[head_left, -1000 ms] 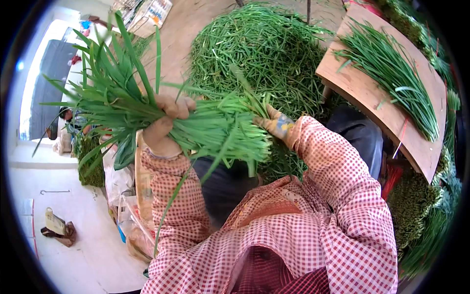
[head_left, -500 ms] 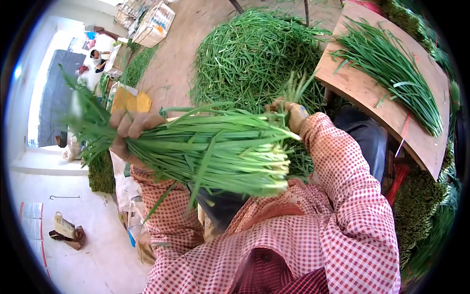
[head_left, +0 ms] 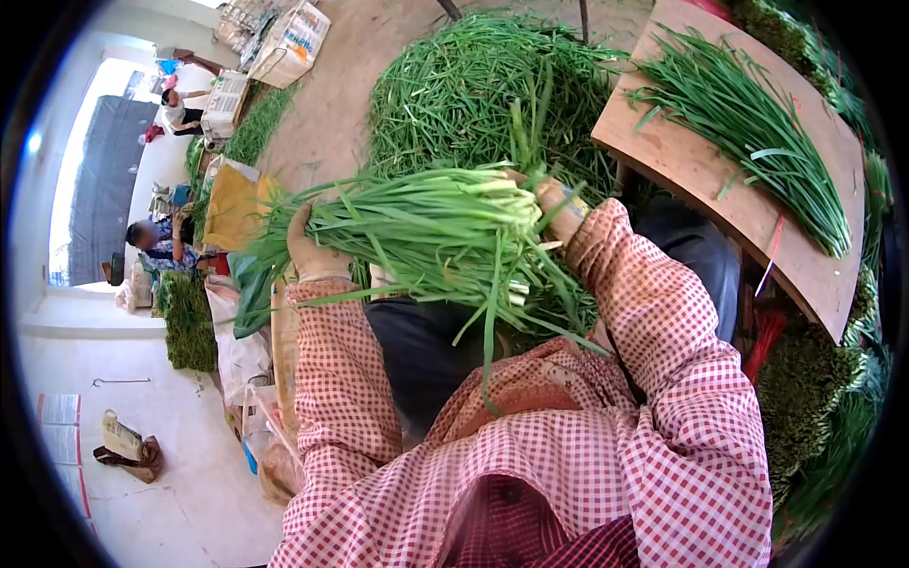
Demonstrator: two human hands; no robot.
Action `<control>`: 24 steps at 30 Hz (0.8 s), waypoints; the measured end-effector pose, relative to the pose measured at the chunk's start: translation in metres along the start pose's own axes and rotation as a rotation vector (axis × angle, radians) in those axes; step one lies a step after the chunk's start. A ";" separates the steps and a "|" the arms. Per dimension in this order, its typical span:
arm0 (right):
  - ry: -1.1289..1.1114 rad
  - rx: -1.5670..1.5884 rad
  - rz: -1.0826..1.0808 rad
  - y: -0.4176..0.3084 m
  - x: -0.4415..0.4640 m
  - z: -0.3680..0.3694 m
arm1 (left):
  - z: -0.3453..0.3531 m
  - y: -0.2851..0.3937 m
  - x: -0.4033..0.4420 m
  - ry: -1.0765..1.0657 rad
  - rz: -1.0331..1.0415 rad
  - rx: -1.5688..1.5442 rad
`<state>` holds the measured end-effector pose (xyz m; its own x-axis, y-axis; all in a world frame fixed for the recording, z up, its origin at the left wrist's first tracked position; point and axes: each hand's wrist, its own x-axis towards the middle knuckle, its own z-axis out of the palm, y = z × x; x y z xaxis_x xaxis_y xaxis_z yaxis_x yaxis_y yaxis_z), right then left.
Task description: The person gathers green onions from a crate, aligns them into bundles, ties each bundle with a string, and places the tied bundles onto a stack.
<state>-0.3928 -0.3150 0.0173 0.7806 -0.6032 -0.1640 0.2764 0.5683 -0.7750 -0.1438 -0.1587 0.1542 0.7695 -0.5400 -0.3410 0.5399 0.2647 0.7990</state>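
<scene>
Left hand (head_left: 318,248) grips the green bundle (head_left: 417,220), fingers partly hidden; right hand (head_left: 561,212) pinches loose leaves (head_left: 524,140), fingertips obscured.

1. Bare wood runs along the worktop's (head_left: 684,175) near edge, from left corner to bottom corner, wide enough for a hand.
2. A spread of green stalks (head_left: 748,133) blocks the worktop's middle.
3. A red tie (head_left: 777,239) crosses that near edge.
4. Below the edge, a dark-trousered knee (head_left: 699,254) fills the space beside the right sleeve (head_left: 653,293).
5. The held bunch (head_left: 407,222) bars the way between left hand (head_left: 315,252) and right hand (head_left: 562,210).
6. Left of the heap (head_left: 473,104), open floor (head_left: 327,123) leaves passage.
</scene>
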 end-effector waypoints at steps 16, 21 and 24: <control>-0.007 0.008 -0.411 0.030 -0.011 0.023 | 0.060 -0.002 -0.052 0.072 0.437 0.072; 0.388 -0.047 -0.191 0.057 0.026 0.003 | 0.059 -0.036 -0.079 -0.176 0.443 0.032; 0.551 -0.794 -0.322 0.061 0.011 -0.010 | 0.059 -0.039 -0.088 -0.291 0.451 0.011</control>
<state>-0.3731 -0.2925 -0.0378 0.3128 -0.9496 0.0215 -0.1803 -0.0816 -0.9802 -0.2529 -0.1685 0.1827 0.7968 -0.5745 0.1873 0.1732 0.5142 0.8400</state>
